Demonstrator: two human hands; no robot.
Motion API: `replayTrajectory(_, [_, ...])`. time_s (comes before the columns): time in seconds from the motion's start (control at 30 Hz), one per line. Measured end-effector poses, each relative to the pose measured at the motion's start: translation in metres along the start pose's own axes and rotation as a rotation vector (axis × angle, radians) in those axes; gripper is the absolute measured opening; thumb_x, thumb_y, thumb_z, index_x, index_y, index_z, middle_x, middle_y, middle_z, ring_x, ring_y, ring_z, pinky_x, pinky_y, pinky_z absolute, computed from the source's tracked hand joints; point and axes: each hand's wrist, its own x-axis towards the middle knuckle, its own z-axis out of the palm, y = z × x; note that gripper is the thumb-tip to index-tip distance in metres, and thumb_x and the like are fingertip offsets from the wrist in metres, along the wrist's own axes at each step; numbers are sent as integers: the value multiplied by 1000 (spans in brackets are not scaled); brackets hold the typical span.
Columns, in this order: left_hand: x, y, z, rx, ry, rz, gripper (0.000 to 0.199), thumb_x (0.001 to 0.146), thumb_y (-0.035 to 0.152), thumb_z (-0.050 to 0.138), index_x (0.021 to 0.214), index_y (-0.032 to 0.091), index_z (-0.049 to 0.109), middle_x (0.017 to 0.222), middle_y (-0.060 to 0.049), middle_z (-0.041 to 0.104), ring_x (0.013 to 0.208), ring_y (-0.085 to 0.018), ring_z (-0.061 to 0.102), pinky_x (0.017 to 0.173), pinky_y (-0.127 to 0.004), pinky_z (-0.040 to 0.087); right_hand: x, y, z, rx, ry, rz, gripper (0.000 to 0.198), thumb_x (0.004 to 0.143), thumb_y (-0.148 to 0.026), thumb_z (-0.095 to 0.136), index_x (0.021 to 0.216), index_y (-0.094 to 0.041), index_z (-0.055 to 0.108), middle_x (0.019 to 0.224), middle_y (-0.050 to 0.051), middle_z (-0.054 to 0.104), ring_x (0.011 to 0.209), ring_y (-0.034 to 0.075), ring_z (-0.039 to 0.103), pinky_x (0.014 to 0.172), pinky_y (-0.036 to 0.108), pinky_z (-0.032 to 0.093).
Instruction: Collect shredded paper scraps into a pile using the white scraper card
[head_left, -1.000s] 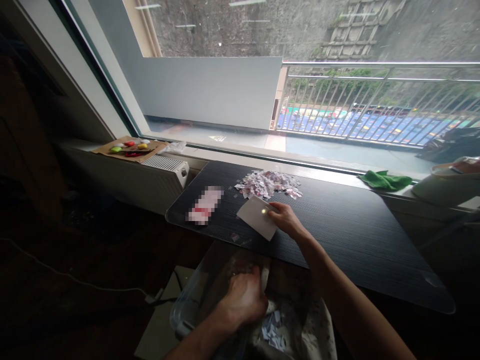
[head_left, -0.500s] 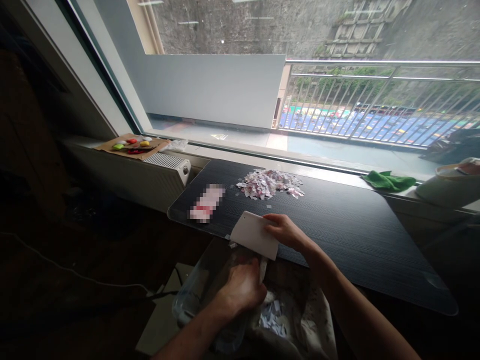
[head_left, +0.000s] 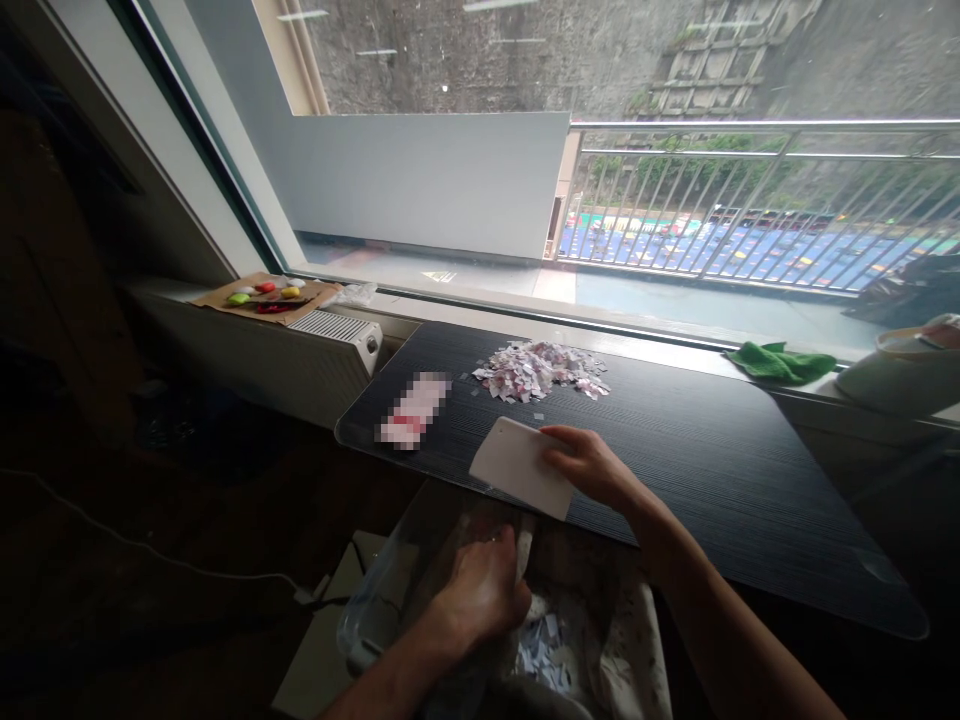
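Observation:
My right hand [head_left: 592,465] grips the right end of a thin white scraper [head_left: 517,465] with a small hole in one corner. The scraper is tilted over the front edge of the black table [head_left: 697,480]. Below that edge, my left hand [head_left: 487,580] is closed at the side of a clear plastic bin [head_left: 364,610], beside a patterned cloth [head_left: 626,650]; its fingertips are partly hidden. Small paper scraps [head_left: 544,645] lie within the cloth. Farther back on the table is a heap of paper scraps [head_left: 536,370]. A pixelated pink-and-white item [head_left: 415,410] lies to the left.
A radiator [head_left: 330,350] stands left of the table, with a cardboard sheet [head_left: 217,292] carrying colourful pieces above it. On the windowsill sit a green cloth [head_left: 780,363] and a pale container [head_left: 892,375]. A white cable [head_left: 150,545] crosses the dark floor.
My right hand has moved the scraper slightly right and away from the bin. Small scraps seen at the table edge by the scraper no longer show there. My left hand stays nearly in place.

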Motion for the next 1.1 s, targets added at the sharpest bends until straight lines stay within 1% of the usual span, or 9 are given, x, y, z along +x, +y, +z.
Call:
replayTrajectory(0.13, [-6, -3, 7, 16, -28, 38, 53, 66, 21, 41, 118, 9, 42, 95, -14, 65, 91, -28, 60, 79, -37, 44, 8, 26, -40, -40, 381, 117, 46, 71, -28, 48, 113, -12, 58, 96, 9, 66, 79, 20, 61, 64, 28, 47])
replayTrajectory(0.17, [-6, -3, 8, 26, -22, 33, 55, 66, 21, 41, 120, 9, 41, 96, -14, 65, 92, -28, 60, 80, -37, 44, 11, 31, -47, -89, 444, 124, 46, 72, -28, 47, 113, -13, 59, 97, 10, 66, 82, 21, 60, 67, 30, 47])
replayTrajectory(0.23, [-5, -3, 11, 45, -19, 18, 59, 67, 22, 41, 124, 7, 38, 99, -16, 64, 95, -28, 59, 82, -37, 43, 16, 37, -55, -182, 495, 130, 46, 73, -27, 45, 114, -13, 58, 99, 11, 66, 86, 22, 60, 71, 32, 46])
replayTrajectory(0.4, [-2, -4, 12, 52, -60, 9, 68, 68, 21, 39, 132, 4, 30, 102, -16, 63, 98, -28, 58, 83, -37, 42, 30, 26, -44, -221, 321, 87, 43, 76, -26, 45, 116, -15, 57, 100, 11, 66, 81, 20, 61, 64, 28, 46])
replayTrajectory(0.57, [-2, -5, 9, 42, -78, -6, 65, 69, 23, 39, 131, 4, 33, 100, -16, 63, 98, -28, 58, 83, -37, 42, 46, 4, -37, -442, 447, 4, 39, 82, -23, 41, 116, -17, 57, 101, 10, 66, 84, 20, 61, 68, 28, 45])
replayTrajectory(0.67, [0, -7, 12, 31, -66, -19, 66, 68, 22, 40, 131, 4, 33, 100, -17, 64, 97, -29, 58, 82, -38, 42, 42, -2, -39, -533, 377, -73, 35, 84, -21, 38, 112, -19, 59, 101, 8, 67, 84, 19, 61, 68, 26, 45])
replayTrajectory(0.77, [4, -9, 17, 50, -52, -39, 67, 68, 22, 41, 131, 4, 32, 99, -17, 64, 96, -29, 59, 82, -38, 43, 27, -4, -44, -574, 300, -133, 33, 84, -21, 38, 107, -22, 61, 98, 4, 68, 84, 18, 62, 69, 26, 45])
replayTrajectory(0.93, [6, -5, 17, 83, -36, 0, 60, 69, 22, 42, 126, 3, 38, 97, -18, 64, 92, -29, 60, 81, -40, 44, 14, -10, -46, -591, 355, -183, 34, 84, -20, 37, 108, -22, 61, 98, 4, 68, 87, 18, 62, 73, 28, 45])
replayTrajectory(1.1, [1, -3, 11, 51, -77, -5, 59, 69, 19, 41, 126, 5, 37, 99, -16, 64, 94, -27, 60, 82, -38, 44, 18, -11, -42, -592, 288, -158, 33, 83, -19, 39, 107, -22, 61, 97, 3, 69, 86, 17, 62, 71, 26, 45])
